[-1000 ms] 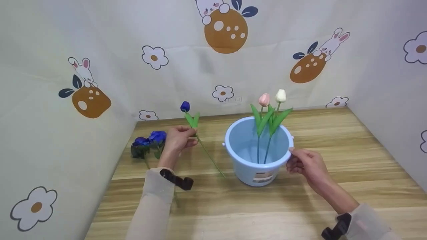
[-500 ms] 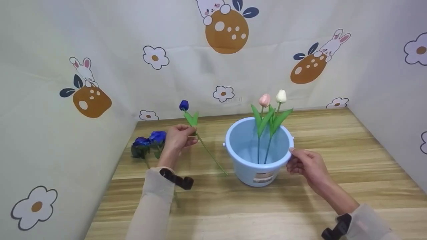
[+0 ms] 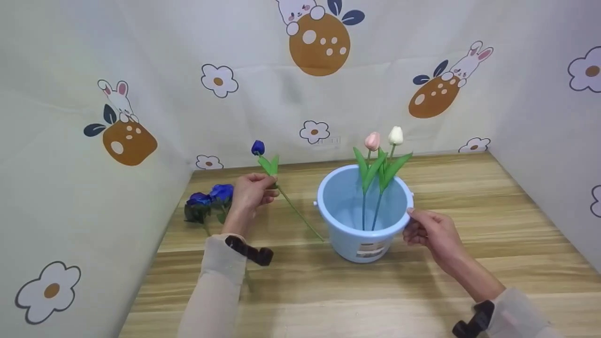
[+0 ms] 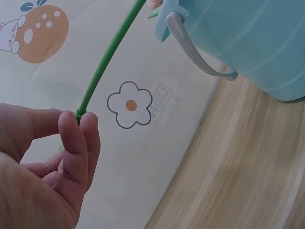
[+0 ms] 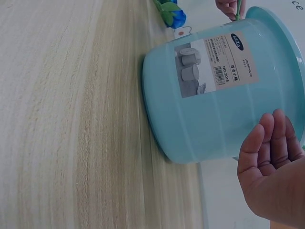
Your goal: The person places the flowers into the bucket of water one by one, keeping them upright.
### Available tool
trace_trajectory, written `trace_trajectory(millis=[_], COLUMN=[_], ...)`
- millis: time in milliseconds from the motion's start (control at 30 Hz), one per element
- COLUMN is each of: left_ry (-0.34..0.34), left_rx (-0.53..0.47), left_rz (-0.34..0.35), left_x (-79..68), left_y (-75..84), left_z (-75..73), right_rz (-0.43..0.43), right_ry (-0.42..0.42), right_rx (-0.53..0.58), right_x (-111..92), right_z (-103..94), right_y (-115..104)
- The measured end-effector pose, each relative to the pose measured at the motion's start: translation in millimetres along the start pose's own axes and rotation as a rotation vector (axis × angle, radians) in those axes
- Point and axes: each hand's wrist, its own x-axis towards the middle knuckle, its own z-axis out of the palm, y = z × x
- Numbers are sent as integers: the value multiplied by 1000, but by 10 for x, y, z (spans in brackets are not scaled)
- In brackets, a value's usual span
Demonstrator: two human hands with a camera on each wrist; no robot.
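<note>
In the head view my left hand (image 3: 250, 193) pinches a blue tulip (image 3: 258, 147) just below its leaves. Its green stem slants down to the right, the lower end close to the bucket's left side. The left wrist view has thumb and fingertips closed on the green stem (image 4: 112, 52). A light blue bucket (image 3: 340, 238) stands upright on the table. Inside it lean a pink tulip (image 3: 372, 141) and a white tulip (image 3: 396, 135). My right hand (image 3: 437, 234) grips the bucket's right rim; in the right wrist view its fingers lie along the outer wall, thumb hidden.
Two blue roses (image 3: 221, 192) lie on the wooden table (image 3: 488, 197) at the left, partly behind my left forearm. The bucket's handle (image 4: 193, 47) hangs on its far side. Patterned cloth (image 3: 263, 108) walls enclose the table at the back and both sides.
My left hand has risen slightly, and the blue tulip's lower stem end has swung right and up, nearer the bucket. The right hand and the bucket have stayed still.
</note>
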Motion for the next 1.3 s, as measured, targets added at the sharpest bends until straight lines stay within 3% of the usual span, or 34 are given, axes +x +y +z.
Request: trace_trajectory(millis=[600, 867, 1300], left_ry=[21, 29, 49], left_rx=[-24, -117, -123], left_rz=[-9, 41, 43], left_x=[-12, -5, -22], left_y=[61, 68, 120], left_z=[74, 120, 134], right_rz=[19, 6, 12], right_ry=[2, -6, -3], right_rx=[-26, -14, -23], right_x=[2, 1, 0], right_z=[-8, 0, -11], right_y=[-3, 0, -2])
